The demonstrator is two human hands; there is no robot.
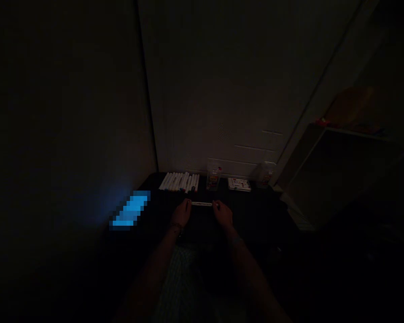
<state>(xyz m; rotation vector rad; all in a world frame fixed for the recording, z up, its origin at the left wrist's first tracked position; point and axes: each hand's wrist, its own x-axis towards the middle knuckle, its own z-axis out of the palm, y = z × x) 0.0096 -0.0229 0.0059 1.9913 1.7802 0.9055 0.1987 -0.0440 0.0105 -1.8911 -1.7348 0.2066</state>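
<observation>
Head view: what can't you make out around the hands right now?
Head view:
- White marker: its ends are hidden by the left hand and right hand; its print is too small to read.
- Clear plastic container: contents too dim and small to identify.
- Blue patch: pixelated, so what it is cannot be told.

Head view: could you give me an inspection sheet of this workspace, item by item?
Surface: dark tabletop, dimly lit.
Job's things: white marker held level between both hands.
Clutter: row of white markers, clear jar, flat printed box, second clear jar.
Grippers: left hand and right hand at the marker's two ends.
Cables: nothing seen.
Surroundings: pale wall, pixelated blue patch at left, dark cabinet at right.
</observation>
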